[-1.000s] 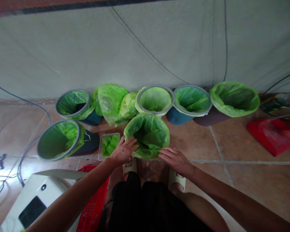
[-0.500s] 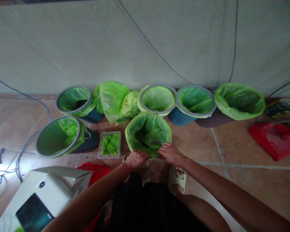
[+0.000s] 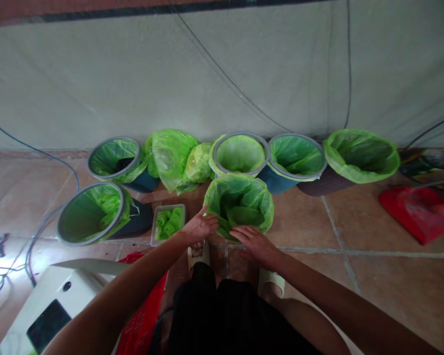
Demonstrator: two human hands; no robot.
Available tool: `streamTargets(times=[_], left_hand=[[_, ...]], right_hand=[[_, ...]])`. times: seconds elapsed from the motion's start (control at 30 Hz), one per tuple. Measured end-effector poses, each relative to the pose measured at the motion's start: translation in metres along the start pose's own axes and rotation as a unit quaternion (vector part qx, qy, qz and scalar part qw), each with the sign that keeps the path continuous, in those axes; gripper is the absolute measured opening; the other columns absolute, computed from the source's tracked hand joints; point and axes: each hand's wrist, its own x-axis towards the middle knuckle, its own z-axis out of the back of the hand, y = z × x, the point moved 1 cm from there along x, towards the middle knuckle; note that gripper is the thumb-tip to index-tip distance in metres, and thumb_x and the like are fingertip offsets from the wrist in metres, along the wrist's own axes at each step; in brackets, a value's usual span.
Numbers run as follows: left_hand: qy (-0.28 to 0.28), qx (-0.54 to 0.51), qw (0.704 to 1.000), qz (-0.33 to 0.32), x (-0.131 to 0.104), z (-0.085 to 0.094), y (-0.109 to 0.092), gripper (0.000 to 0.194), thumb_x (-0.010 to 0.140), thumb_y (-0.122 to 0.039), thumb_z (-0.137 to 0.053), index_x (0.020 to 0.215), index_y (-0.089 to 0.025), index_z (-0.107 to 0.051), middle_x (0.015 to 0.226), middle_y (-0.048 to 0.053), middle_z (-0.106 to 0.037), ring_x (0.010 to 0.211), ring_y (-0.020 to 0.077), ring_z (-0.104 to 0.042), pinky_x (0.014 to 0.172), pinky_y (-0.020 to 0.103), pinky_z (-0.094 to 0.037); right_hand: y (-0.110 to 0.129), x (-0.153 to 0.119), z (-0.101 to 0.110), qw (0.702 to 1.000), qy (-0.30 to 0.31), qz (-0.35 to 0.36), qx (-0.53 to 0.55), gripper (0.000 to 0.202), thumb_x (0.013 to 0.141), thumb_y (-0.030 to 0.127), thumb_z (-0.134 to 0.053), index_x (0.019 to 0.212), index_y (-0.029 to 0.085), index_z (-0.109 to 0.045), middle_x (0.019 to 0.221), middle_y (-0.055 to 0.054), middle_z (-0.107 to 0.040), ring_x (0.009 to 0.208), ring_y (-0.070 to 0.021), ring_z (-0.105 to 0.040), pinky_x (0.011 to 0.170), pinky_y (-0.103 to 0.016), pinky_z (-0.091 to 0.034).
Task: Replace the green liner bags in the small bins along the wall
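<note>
A bin lined with a green bag [image 3: 244, 190] stands in front of me, the bag folded out over its rim. My left hand [image 3: 203, 224] is at the near left of that rim, thumb raised and fingers apart, with nothing held. On the near edge lies my right hand [image 3: 252, 239], its fingers stretched over the green plastic. Left of this bin, a clear tub [image 3: 154, 234] holds crumpled green bags [image 3: 169, 223].
Along the wall stand lined bins [image 3: 298, 155] and filled green bags [image 3: 173, 153]. Another lined bin [image 3: 91, 212] leans at the left. A white machine [image 3: 81, 286] and red basket [image 3: 144, 305] are near my left arm. A red dustpan [image 3: 414, 212] lies right.
The lined bin has shifted slightly right. My left hand has come off its pinch on the rim, the thumb now raised; my right hand's fingers have spread along the near edge.
</note>
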Motion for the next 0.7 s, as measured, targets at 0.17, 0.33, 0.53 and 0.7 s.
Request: streamTargets(times=[0.17,0.33,0.53,0.7], left_hand=[[-0.051,-0.031,0.997,0.051,-0.009,0.016,-0.022,0.042,0.089,-0.021,-0.053,0.13,-0.017,-0.052,0.134,0.013,-0.057,0.129,0.0263,-0.047,0.113,0.057,-0.021],[-0.06,-0.078,0.995,0.028,0.015,0.014,-0.059,0.025,0.09,-0.027,-0.052,0.112,-0.017,-0.06,0.11,0.009,-0.066,0.107,0.022,-0.059,0.105,0.045,-0.036],[0.033,-0.032,0.999,0.005,0.036,-0.007,-0.065,0.009,0.083,-0.009,-0.053,0.087,-0.015,-0.059,0.083,0.006,-0.064,0.075,0.0191,-0.06,0.068,0.033,-0.046],[0.033,-0.025,0.999,-0.005,0.028,-0.014,-0.057,0.009,0.087,-0.01,-0.05,0.088,-0.015,-0.057,0.083,0.006,-0.062,0.074,0.0185,-0.059,0.065,0.032,-0.045]], right_hand=[[-0.015,-0.038,0.025,0.991,-0.133,-0.019,-0.018,0.022,0.094,0.021,-0.048,0.11,0.018,-0.063,0.11,-0.008,-0.067,0.103,-0.0198,-0.058,0.094,-0.036,-0.046],[-0.027,-0.042,0.017,0.996,-0.063,0.001,-0.069,0.019,0.093,0.016,-0.048,0.099,0.018,-0.066,0.097,-0.007,-0.067,0.092,-0.0193,-0.058,0.086,-0.034,-0.047],[-0.043,-0.014,-0.005,0.994,0.054,-0.01,-0.098,0.013,0.087,0.012,-0.054,0.089,0.016,-0.067,0.084,-0.006,-0.066,0.083,-0.0197,-0.059,0.081,-0.035,-0.043],[-0.042,-0.01,-0.013,0.993,0.056,-0.006,-0.1,0.013,0.087,0.01,-0.052,0.086,0.015,-0.065,0.082,-0.007,-0.065,0.081,-0.0192,-0.058,0.079,-0.034,-0.042]])
